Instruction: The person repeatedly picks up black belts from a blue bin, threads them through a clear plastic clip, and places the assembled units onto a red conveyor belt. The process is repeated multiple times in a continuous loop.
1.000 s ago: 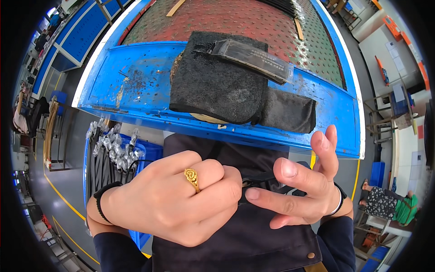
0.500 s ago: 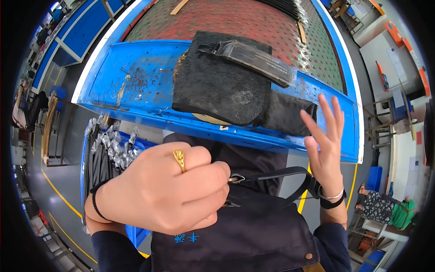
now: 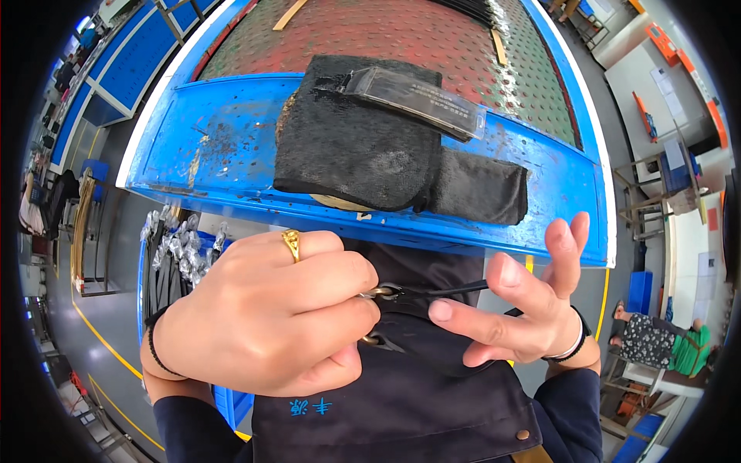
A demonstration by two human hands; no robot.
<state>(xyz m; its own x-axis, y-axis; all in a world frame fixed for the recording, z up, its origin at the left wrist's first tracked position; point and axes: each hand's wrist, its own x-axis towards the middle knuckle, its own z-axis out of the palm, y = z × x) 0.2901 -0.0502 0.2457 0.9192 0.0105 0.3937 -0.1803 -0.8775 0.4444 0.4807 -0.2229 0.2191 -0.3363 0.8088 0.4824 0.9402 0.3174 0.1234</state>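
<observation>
Blue bench [image 3: 231, 154] — black fuzzy cloth [image 3: 363, 147] on top

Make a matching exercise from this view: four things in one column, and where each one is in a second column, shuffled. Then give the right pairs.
Things
1. gold ring
2. black fabric pad
3. thin black strap
4. black band

Places
A. lying on the blue bench
B. around the left wrist
C. on a finger of the left hand
D. running between the left hand and the right hand

Pairs: 1-C, 2-A, 3-D, 4-B
</observation>
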